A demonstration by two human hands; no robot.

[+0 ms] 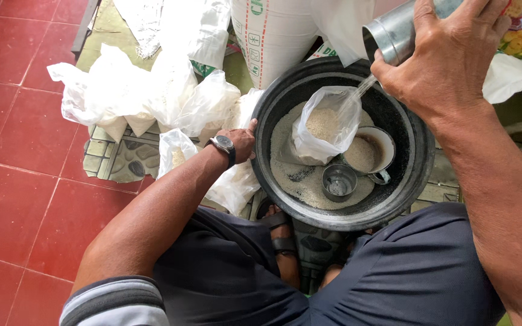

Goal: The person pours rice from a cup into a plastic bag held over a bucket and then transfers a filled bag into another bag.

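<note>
My right hand (448,57) grips a metal cup (394,30), tilted above a black basin (285,99), and a thin stream of grain falls from it into an open clear plastic bag (324,124) standing in the basin. My left hand (240,142), with a wristwatch, rests at the basin's left rim, touching plastic bags beside it. Inside the basin lie pale grain, a small metal can (338,182) and a white cup (370,151) full of grain.
Several filled clear plastic bags (146,96) lie on the floor left of the basin. A large white sack (273,33) stands behind it. Red floor tiles (19,133) spread to the left. My sandalled foot (282,238) is under the basin's near edge.
</note>
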